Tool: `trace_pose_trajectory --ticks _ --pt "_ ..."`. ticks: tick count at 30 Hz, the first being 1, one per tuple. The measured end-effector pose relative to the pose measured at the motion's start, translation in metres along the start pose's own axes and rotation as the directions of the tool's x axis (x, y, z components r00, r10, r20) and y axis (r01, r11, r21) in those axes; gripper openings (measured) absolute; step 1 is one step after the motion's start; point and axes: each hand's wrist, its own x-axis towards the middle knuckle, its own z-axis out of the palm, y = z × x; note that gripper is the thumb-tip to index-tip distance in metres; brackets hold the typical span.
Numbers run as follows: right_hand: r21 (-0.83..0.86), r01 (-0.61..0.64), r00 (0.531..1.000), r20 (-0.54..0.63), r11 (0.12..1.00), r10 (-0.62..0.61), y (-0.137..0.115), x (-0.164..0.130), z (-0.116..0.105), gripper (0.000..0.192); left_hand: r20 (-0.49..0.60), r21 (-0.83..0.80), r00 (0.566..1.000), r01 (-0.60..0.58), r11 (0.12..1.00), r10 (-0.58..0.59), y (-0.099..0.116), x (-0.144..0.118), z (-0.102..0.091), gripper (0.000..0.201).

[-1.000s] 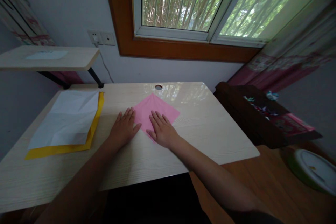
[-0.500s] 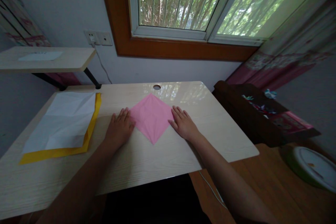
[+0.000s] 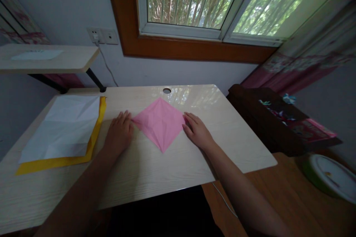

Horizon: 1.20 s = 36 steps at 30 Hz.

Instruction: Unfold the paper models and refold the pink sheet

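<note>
Pink paper (image 3: 160, 123) lies flat as a diamond on the worktop (image 3: 178, 163), left hand (image 3: 120, 135) flat at its 9 o'clock corner, right hand (image 3: 197, 132) flat at its 3 o'clock corner. White sheet (image 3: 62, 126) on yellow sheet (image 3: 55, 162) sits further toward 9 o'clock.

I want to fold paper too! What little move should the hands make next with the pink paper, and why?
Probably pinch a side corner and lift it. The pink paper lies flat like a diamond, and the left hand and right hand rest open at its two side corners.
</note>
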Motion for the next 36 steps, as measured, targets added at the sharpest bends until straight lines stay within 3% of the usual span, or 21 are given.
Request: trace_pose_trajectory --ticks 5,10,12,15,17,19,29,36 --pt "0.136 0.077 0.991 -0.123 0.988 -0.06 0.0 0.0 -0.007 0.04 -0.054 -0.115 0.994 -0.106 0.988 0.1 0.012 0.003 -0.012 0.049" --pt "0.151 0.226 0.974 -0.006 0.962 -0.227 -0.011 -0.002 -0.011 0.039 -0.019 -0.212 0.948 -0.313 0.926 0.316 0.041 0.002 -0.02 0.046" --pt "0.149 0.284 0.953 0.063 0.947 -0.296 -0.017 -0.003 -0.009 0.04 -0.004 -0.261 0.896 -0.429 0.865 0.443 0.051 0.0 -0.02 0.046" --pt "0.139 0.341 0.926 0.122 0.93 -0.358 -0.023 -0.002 -0.006 0.044 0.034 -0.356 0.767 -0.59 0.724 0.641 0.063 -0.006 -0.02 0.046" --pt "0.134 0.354 0.92 0.129 0.925 -0.371 -0.024 -0.002 -0.005 0.045 0.049 -0.414 0.696 -0.639 0.649 0.716 0.068 -0.011 -0.02 0.045" --pt "0.134 0.358 0.919 0.125 0.924 -0.374 -0.023 -0.001 -0.006 0.046 0.054 -0.457 0.665 -0.647 0.61 0.745 0.071 -0.013 -0.022 0.043" --pt "0.174 0.332 0.929 0.112 0.927 -0.353 -0.021 0.0 -0.006 0.047 0.121 -0.72 0.656 -0.459 0.521 0.745 0.048 -0.012 -0.043 0.029" --pt "0.189 0.307 0.937 0.109 0.933 -0.331 -0.02 0.0 -0.007 0.053 0.113 -0.875 0.734 -0.246 0.416 0.67 0.029 -0.011 -0.039 0.023"
